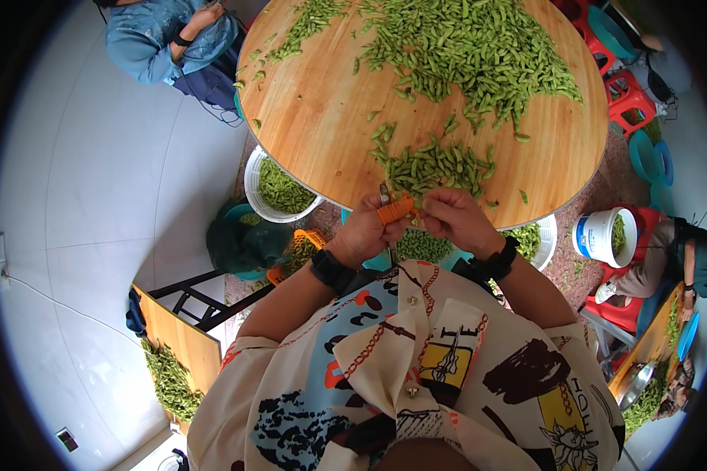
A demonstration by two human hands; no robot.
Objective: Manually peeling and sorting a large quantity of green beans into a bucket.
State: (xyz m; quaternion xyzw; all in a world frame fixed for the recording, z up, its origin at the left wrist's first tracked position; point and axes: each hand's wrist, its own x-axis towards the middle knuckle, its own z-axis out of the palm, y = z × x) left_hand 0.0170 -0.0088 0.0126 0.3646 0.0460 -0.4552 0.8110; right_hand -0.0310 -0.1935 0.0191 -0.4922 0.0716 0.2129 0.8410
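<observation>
My left hand [369, 228], with an orange wrap [394, 210] around a finger, is closed on a narrow metal tool [384, 191] pointing up over the table's edge. My right hand [456, 216] is closed just beside it, thumb and index finger pinched against something small at the orange wrap, too hidden to name. Both are at the near rim of the round wooden table [314, 118]. Just beyond them lies a small heap of green pods [432, 165]; a much larger pile [463, 55] covers the table's far part.
White baskets of green produce [283, 188] flank me below the table, near an orange crate [306, 239] and green basins. A person [165, 51] sits at upper left; another [675, 259] at right, beside a white bucket [605, 235]. Red stools [628, 98] and side tables [165, 314] surround us.
</observation>
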